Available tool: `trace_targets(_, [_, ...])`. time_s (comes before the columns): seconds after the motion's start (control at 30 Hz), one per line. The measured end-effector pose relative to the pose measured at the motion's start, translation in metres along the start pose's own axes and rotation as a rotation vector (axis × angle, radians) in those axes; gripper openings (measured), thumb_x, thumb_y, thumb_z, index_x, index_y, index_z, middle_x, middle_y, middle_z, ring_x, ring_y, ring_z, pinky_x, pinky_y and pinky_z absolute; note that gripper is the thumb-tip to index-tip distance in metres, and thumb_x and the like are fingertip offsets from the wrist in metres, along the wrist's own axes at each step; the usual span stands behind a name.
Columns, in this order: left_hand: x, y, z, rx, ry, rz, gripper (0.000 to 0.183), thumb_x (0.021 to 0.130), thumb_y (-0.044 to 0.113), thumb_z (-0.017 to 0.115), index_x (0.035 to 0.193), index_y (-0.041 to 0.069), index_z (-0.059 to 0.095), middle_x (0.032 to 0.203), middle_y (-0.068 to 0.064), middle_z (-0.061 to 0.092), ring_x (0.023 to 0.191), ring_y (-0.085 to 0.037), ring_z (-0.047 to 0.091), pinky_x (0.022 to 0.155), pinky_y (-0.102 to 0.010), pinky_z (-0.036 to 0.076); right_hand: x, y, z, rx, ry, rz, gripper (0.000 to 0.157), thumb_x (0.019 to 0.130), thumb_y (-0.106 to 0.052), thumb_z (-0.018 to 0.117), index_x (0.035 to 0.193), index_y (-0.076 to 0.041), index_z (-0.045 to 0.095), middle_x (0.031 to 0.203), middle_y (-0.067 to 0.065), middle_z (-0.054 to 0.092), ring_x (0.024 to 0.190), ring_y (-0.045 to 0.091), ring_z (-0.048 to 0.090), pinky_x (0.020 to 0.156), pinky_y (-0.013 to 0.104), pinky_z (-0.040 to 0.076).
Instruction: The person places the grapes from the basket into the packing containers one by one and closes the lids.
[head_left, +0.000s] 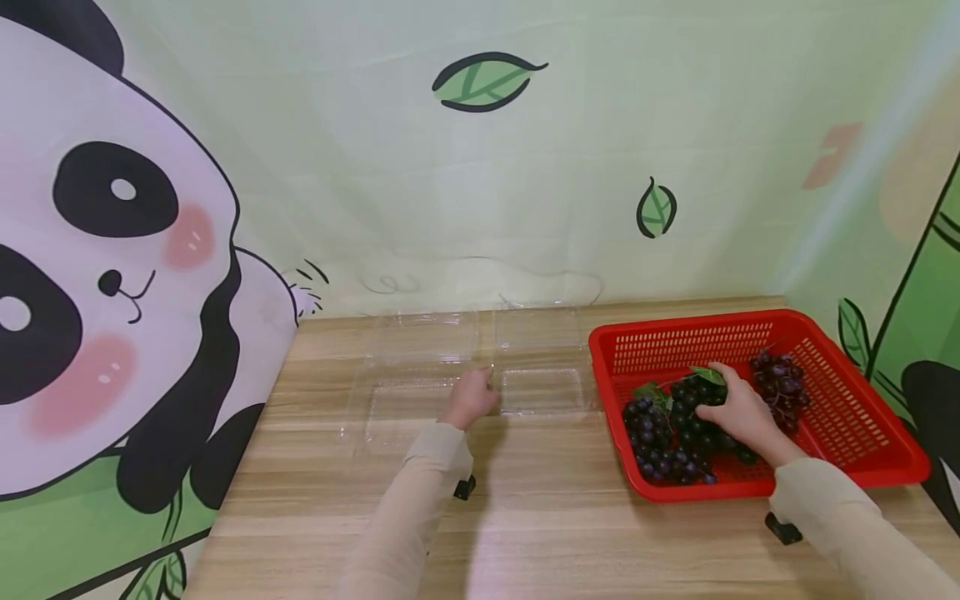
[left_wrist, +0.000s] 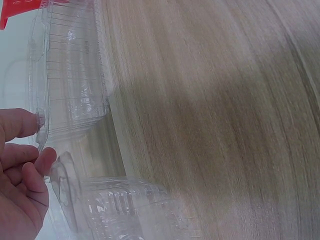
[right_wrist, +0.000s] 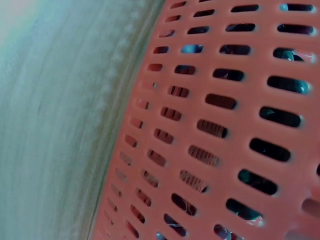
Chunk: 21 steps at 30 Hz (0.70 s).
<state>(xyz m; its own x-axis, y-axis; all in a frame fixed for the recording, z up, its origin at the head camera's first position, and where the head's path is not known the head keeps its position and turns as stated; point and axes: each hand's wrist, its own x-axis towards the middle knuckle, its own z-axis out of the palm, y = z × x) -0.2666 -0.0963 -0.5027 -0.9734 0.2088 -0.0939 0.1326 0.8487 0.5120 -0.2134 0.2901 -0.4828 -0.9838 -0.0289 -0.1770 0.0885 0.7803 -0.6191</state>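
Note:
Clear plastic boxes stand side by side on the table, a left one (head_left: 408,412) and a right one (head_left: 542,408). My left hand (head_left: 472,397) is between them. In the left wrist view, its thumb and index finger pinch the rim of the right box (left_wrist: 75,65), while the other fingers curl near the left box's corner (left_wrist: 120,207). My right hand (head_left: 746,415) reaches into a red basket (head_left: 862,479), thumb and fingers spread over a dark bunch of grapes (head_left: 693,408) with green leaves. The right wrist view shows mostly the slotted basket wall (right_wrist: 200,115), which hides that hand.
Another dark bunch (head_left: 648,433) lies at the basket's left side, and a reddish-purple bunch (head_left: 780,387) toward its back. Behind the boxes are more clear plastic sections (head_left: 536,327). A printed panda cloth (head_left: 480,192) hangs along the table's back edge.

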Motion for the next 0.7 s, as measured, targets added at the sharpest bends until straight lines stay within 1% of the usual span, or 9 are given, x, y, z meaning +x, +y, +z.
trace_targets(0.13, [0.0011,-0.0004,0.0009,0.025,-0.006,0.002,0.054,0.075,0.005,0.056,0.127,-0.003,0.044,0.068,-0.006,0.051,0.051,-0.011,0.029,0.053,-0.024,0.031,-0.0030,-0.0023,-0.0009,0.021,0.018,0.004,0.078,0.078,-0.022,0.060,0.138,0.002,0.015,0.123,0.033,0.039,0.061,0.024,0.048,0.054,0.033,0.037])
trace_targets(0.27, [0.0014,-0.0005,0.0012,0.024,-0.003,0.002,0.054,0.074,0.005,0.056,0.127,-0.003,0.044,0.075,-0.011,0.057,0.051,-0.011,0.029,0.053,-0.024,0.032,-0.0056,-0.0023,-0.0015,0.051,0.033,0.014,0.075,0.079,-0.021,0.057,0.137,0.001,0.016,0.085,0.022,0.053,0.047,0.016,0.035,0.048,0.031,0.031])
trace_targets(0.37, [0.0011,-0.0002,0.0012,0.026,-0.002,0.006,0.055,0.074,0.005,0.057,0.127,-0.003,0.044,0.079,-0.015,0.058,0.051,-0.012,0.030,0.054,-0.025,0.033,-0.0061,-0.0010,-0.0018,0.058,0.039,0.018,0.073,0.080,-0.022,0.056,0.137,0.000,0.016,0.060,0.007,0.045,0.044,0.014,0.033,0.046,0.031,0.030])
trace_targets(0.43, [0.0007,0.0000,0.0010,0.025,0.005,0.008,0.055,0.074,0.005,0.057,0.126,-0.003,0.045,0.086,-0.015,0.061,0.053,-0.012,0.032,0.056,-0.025,0.034,-0.0058,0.0001,-0.0020,0.062,0.046,0.019,0.072,0.081,-0.022,0.056,0.137,0.000,0.017,0.055,0.002,0.041,0.043,0.014,0.032,0.045,0.031,0.030])
trace_targets(0.47, [0.0006,0.0000,0.0009,0.026,0.001,0.009,0.055,0.074,0.005,0.057,0.127,-0.003,0.044,0.083,-0.016,0.060,0.053,-0.012,0.032,0.056,-0.025,0.034,-0.0058,0.0004,-0.0020,0.065,0.049,0.018,0.072,0.081,-0.022,0.055,0.137,-0.001,0.017,0.054,0.002,0.040,0.043,0.014,0.032,0.045,0.031,0.030])
trace_targets(0.5, [0.0006,0.0000,0.0009,0.028,0.000,0.009,0.055,0.074,0.005,0.057,0.127,-0.003,0.044,0.079,-0.014,0.059,0.053,-0.012,0.032,0.056,-0.025,0.034,-0.0060,0.0005,-0.0021,0.064,0.055,0.015,0.071,0.081,-0.023,0.056,0.136,0.000,0.017,0.059,0.007,0.046,0.045,0.015,0.033,0.046,0.031,0.031])
trace_targets(0.57, [0.0002,0.0006,0.0003,0.025,-0.002,0.004,0.055,0.074,0.005,0.057,0.127,-0.003,0.044,0.071,-0.008,0.055,0.053,-0.012,0.032,0.055,-0.024,0.033,-0.0065,0.0003,-0.0027,0.062,0.067,0.013,0.071,0.080,-0.024,0.056,0.136,0.000,0.019,0.079,0.019,0.054,0.049,0.017,0.038,0.049,0.031,0.032])
trace_targets(0.6, [0.0000,0.0008,0.0000,0.019,-0.003,0.001,0.055,0.074,0.005,0.057,0.127,-0.002,0.044,0.074,-0.008,0.056,0.053,-0.012,0.033,0.056,-0.024,0.033,-0.0070,-0.0001,-0.0031,0.062,0.072,0.011,0.071,0.080,-0.024,0.056,0.136,0.000,0.019,0.091,0.025,0.053,0.051,0.018,0.039,0.050,0.031,0.033])
trace_targets(0.7, [0.0000,0.0011,-0.0004,0.013,-0.009,0.001,0.054,0.075,0.005,0.057,0.127,-0.003,0.044,0.061,-0.001,0.043,0.052,-0.011,0.031,0.053,-0.023,0.031,-0.0087,-0.0014,-0.0049,0.063,0.086,0.008,0.071,0.081,-0.026,0.056,0.136,-0.001,0.019,0.109,0.030,0.046,0.051,0.018,0.038,0.050,0.031,0.032])
